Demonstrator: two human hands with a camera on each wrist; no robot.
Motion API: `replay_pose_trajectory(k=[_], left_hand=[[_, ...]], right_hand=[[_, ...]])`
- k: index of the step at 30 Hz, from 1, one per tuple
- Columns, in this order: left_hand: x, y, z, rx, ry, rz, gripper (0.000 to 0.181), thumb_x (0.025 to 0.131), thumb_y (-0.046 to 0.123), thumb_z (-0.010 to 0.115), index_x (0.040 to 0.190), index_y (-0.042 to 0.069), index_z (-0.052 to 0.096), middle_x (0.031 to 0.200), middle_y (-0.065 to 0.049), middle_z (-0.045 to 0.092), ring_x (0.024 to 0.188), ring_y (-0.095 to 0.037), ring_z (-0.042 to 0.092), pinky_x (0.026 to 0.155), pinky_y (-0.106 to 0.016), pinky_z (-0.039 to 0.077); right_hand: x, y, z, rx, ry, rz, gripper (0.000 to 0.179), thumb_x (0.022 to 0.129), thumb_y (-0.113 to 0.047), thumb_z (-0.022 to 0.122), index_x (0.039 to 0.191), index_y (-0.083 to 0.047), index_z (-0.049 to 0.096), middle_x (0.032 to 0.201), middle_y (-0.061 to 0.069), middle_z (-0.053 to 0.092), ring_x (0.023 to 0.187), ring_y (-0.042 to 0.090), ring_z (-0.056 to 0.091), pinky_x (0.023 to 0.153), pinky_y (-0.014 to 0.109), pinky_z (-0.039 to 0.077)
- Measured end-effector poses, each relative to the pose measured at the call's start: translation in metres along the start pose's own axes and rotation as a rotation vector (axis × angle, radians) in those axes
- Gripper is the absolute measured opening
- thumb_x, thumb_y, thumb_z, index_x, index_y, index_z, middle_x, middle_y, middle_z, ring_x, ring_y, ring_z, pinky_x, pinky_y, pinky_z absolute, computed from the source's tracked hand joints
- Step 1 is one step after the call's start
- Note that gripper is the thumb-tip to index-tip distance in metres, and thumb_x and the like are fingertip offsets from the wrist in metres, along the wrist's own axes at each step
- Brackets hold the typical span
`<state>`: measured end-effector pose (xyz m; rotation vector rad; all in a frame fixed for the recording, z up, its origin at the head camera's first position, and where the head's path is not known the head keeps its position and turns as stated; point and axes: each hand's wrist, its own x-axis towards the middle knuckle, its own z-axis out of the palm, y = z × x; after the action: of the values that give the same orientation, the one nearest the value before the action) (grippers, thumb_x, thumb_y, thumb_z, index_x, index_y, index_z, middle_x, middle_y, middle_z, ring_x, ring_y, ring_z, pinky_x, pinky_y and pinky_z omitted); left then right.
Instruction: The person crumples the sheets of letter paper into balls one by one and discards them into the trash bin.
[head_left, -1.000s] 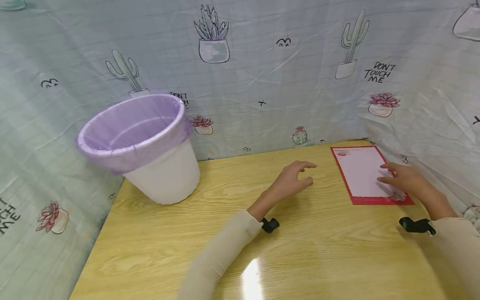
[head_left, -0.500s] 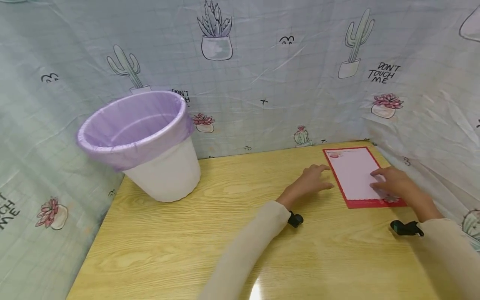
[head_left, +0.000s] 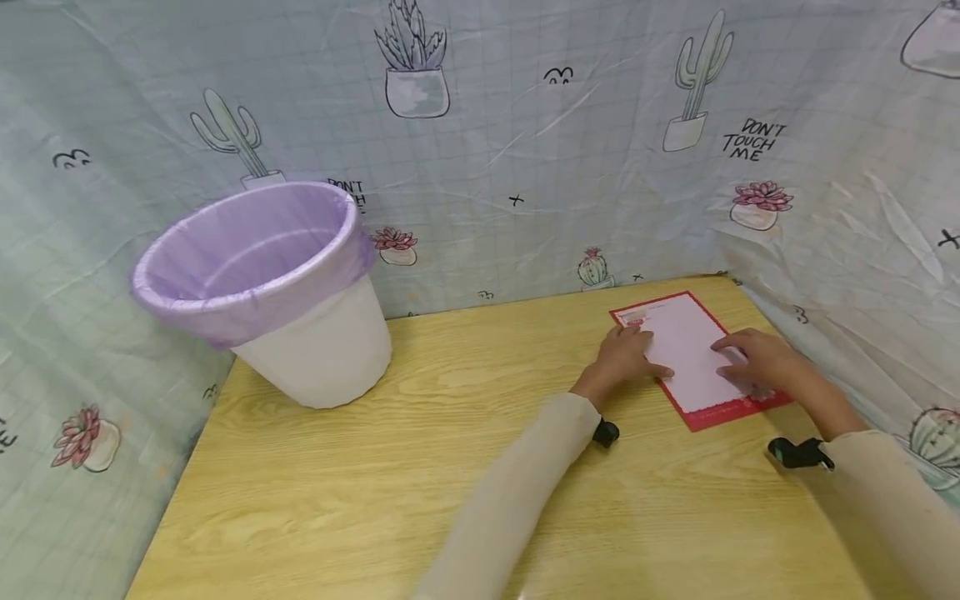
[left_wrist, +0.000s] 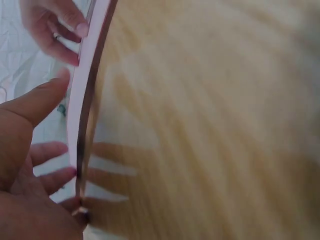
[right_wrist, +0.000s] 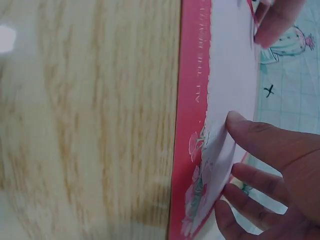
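A sheet of paper (head_left: 684, 348) with a red printed border lies askew on the wooden table at the right. My left hand (head_left: 622, 357) reaches over its left edge, thumb and fingers spread apart. The left wrist view has the left hand's fingers (left_wrist: 50, 180) at the edge of the sheet. Along the right edge, my right hand (head_left: 767, 363) holds the paper. Its thumb (right_wrist: 255, 135) rests on the white face in the right wrist view, the fingers (right_wrist: 250, 202) at the edge, where the sheet bends slightly. Part of the lower right corner is hidden in the head view.
A white bin (head_left: 322, 350) lined with a purple bag (head_left: 258, 250) stands at the back left of the table (head_left: 360, 500). Cloth (head_left: 480, 150) printed with cacti hangs behind and along both sides. A small black device (head_left: 799, 453) is worn at each wrist.
The sheet has slid left and turned askew, with the right hand moving left along with it. My left hand has moved right, from bare table to the sheet's left edge.
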<state>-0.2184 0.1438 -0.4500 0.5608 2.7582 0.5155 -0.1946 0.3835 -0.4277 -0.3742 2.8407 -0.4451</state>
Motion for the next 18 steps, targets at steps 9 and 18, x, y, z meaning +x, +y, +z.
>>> replay_pose_trajectory(k=[9,18], left_hand=[[-0.002,0.014,0.006,-0.032,0.023,-0.063,0.083,0.079,0.062,0.079,0.150,0.031,0.050,0.153,0.013,0.046,0.150,-0.022,0.027,0.124,-0.044,0.020],[0.001,0.010,0.004,-0.086,0.111,0.000,0.083,0.077,0.046,0.088,0.148,0.021,0.052,0.146,0.009,0.055,0.144,-0.016,0.040,0.122,-0.042,0.026]], right_hand=[[0.002,-0.017,0.007,0.007,0.006,-0.092,0.044,0.086,-0.017,0.082,0.121,0.005,0.068,0.120,0.033,0.063,0.105,0.047,0.059,0.094,0.067,0.047],[0.010,-0.037,0.016,0.082,0.030,-0.120,0.049,0.084,-0.016,0.084,0.123,0.008,0.065,0.124,0.033,0.063,0.108,0.047,0.059,0.098,0.065,0.046]])
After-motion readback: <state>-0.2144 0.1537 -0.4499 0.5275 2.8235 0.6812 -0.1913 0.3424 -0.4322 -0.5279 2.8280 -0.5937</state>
